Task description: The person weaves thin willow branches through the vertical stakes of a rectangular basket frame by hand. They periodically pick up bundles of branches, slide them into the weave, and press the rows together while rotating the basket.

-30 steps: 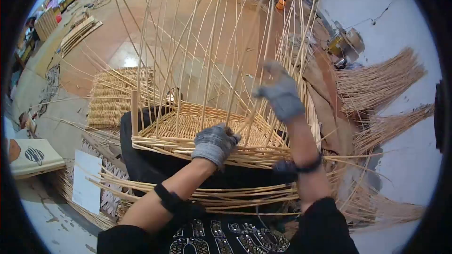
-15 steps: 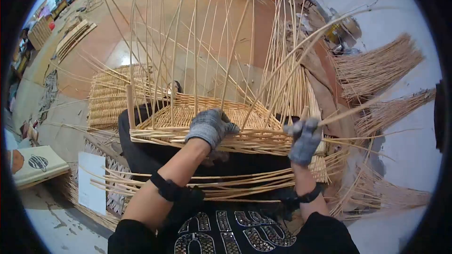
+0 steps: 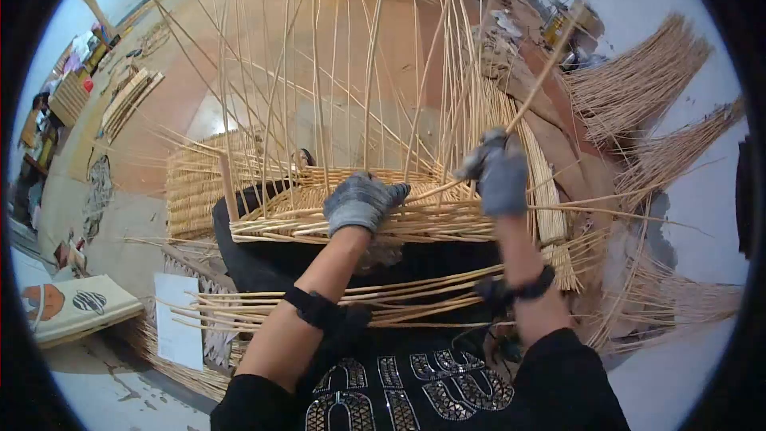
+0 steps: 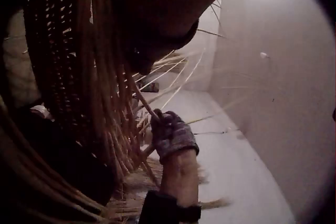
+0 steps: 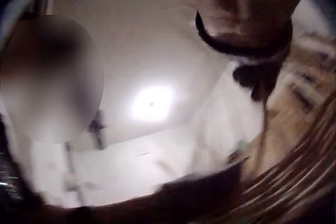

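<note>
A half-woven wicker basket (image 3: 447, 230) lies across the person's lap, with tall upright rods rising from its far side and a woven base. The left hand (image 3: 359, 203), in a grey knit glove, grips the basket's near woven edge, thumb pointing right. To its right, the gloved right hand (image 3: 499, 177) holds a willow rod (image 3: 544, 72) above the near wall. One end of this rod runs down-left into the weave beside the left hand; another length slants up to the right. In the left wrist view the right hand (image 4: 173, 137) has its fingers curled round a rod.
A loose row of rods (image 3: 399, 310) lies across the lap in front of the basket. Bundles of thin twigs (image 3: 638, 80) lean by the right wall. On the left are a finished woven panel (image 3: 191, 191), a white sheet (image 3: 177, 315) and a printed box (image 3: 80, 307).
The right hand swept down and out to the right with a rod, then came back up and inward. The left hand stays at the near edge, shifted slightly.
</note>
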The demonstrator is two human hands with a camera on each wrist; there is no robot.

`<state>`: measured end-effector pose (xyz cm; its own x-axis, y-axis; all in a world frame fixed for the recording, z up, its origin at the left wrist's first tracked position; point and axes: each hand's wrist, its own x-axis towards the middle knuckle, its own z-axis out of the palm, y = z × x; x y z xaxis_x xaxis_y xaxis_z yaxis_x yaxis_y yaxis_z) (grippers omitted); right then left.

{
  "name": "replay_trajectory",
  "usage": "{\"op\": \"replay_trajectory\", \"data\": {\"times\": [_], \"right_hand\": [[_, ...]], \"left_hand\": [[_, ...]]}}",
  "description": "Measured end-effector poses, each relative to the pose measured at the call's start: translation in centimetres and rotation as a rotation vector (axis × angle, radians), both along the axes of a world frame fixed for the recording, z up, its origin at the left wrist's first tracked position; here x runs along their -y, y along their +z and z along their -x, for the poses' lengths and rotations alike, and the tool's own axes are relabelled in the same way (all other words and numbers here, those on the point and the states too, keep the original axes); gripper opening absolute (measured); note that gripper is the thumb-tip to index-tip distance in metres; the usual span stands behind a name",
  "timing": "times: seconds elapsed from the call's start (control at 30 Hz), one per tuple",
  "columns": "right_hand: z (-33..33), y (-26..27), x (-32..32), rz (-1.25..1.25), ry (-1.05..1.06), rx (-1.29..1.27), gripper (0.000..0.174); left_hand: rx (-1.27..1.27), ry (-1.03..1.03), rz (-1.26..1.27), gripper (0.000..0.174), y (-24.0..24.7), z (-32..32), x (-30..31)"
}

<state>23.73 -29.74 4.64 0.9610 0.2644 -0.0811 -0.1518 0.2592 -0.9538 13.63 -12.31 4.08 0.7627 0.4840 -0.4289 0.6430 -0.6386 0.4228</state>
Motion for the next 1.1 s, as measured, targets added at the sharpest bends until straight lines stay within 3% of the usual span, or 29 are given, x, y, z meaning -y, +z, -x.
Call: {"op": "replay_trajectory", "data": {"times": [0.03, 0.07, 0.2, 0.27, 0.3, 0.33, 0.4, 0.43, 0.47, 0.53, 0.57, 0.6, 0.63, 0.7, 0.77, 0.83, 0.87, 0.93, 1.0, 1.07, 1.1], "right_hand": [[-3.2, -1.0, 0.7, 0.003, -0.023, -0.159, 0.017], [-2.6, -0.8, 0.1, -0.006, -0.022, -0.147, 0.016], [1.7, 0.3, -0.5, -0.171, 0.129, 0.284, 0.012], [0.3, -0.7, 0.8, -0.147, 0.076, 0.25, 0.01], [-0.6, -1.1, 1.7, -0.085, -0.035, 0.072, 0.012], [-1.5, -1.8, 1.9, -0.082, -0.031, 0.103, 0.013], [0.7, -0.9, 1.9, -0.062, -0.059, 0.113, 0.016], [1.5, -1.5, 2.3, -0.065, -0.092, 0.086, 0.015], [1.7, -1.8, 2.4, -0.068, -0.113, 0.072, 0.014], [3.4, -1.3, 1.9, -0.07, -0.197, 0.059, 0.014], [5.2, -2.0, 2.1, -0.173, -0.182, 0.168, 0.016], [5.2, -2.7, 2.7, -0.333, -0.143, 0.144, 0.017], [5.1, -3.7, 3.4, -0.493, -0.115, 0.115, 0.018], [4.3, -4.4, 3.1, -0.447, -0.185, 0.109, 0.017], [3.8, -5.4, 3.5, -0.432, -0.221, 0.042, 0.016], [4.2, -5.1, 5.2, -0.406, -0.221, -0.073, 0.016], [4.8, -3.9, 6.2, -0.37, -0.211, -0.12, 0.016], [1.7, -6.9, 13.7, -0.404, -0.082, -0.014, 0.017], [-0.5, -4.7, 14.5, -0.236, 0.052, 0.051, 0.02], [-1.4, 0.5, 12.6, 0.131, 0.167, 0.069, 0.025], [-2.1, 3.7, 10.0, 0.416, 0.24, 0.284, 0.018]], "left_hand": [[0.041, 0.042, -0.028, 0.061, 0.0, 0.4, 0.3], [0.084, 0.086, -0.054, 0.061, 0.0, 0.9, 0.8], [0.079, 0.13, 0.07, 0.064, -0.2, 0.7, 0.5], [0.158, 0.151, 0.079, 0.069, -0.5, 0.4, -0.1], [0.627, 0.197, -0.053, 0.065, -0.7, 1.9, -0.1], [1.101, 0.242, -0.186, 0.06, -0.6, 2.9, -0.2], [1.537, 0.191, 0.258, 0.046, 5.2, 4.2, 1.0], [1.537, 0.05, 0.052, 0.043, 5.6, 3.4, 0.7], [1.047, 0.055, 0.185, 0.043, 5.7, 1.6, 1.0], [0.486, -0.207, 0.021, 0.046, 0.4, -4.4, -1.0], [0.373, -0.465, -0.238, 0.047, -4.6, -7.3, -2.4], [0.357, -0.447, -0.281, 0.048, -2.0, -6.6, -1.7], [0.641, -0.404, -0.356, 0.049, 0.1, -5.5, -0.6], [1.204, -0.289, -0.481, 0.051, 1.8, -2.7, 1.5], [0.626, -0.239, -0.054, 0.052, 1.6, -2.2, 4.9], [0.209, -0.462, 0.016, 0.04, -2.5, -5.4, 4.3], [0.178, -0.504, 0.067, 0.036, -1.6, -5.8, 4.4], [0.098, -0.598, 0.181, 0.031, 0.3, -4.8, 4.9], [0.261, -0.422, 0.224, 0.029, -1.0, -3.6, 5.4], [0.298, -0.312, 0.232, 0.03, -2.1, -3.1, 5.9], [0.298, -0.244, 0.219, 0.03, -2.2, -3.1, 6.3]]}}
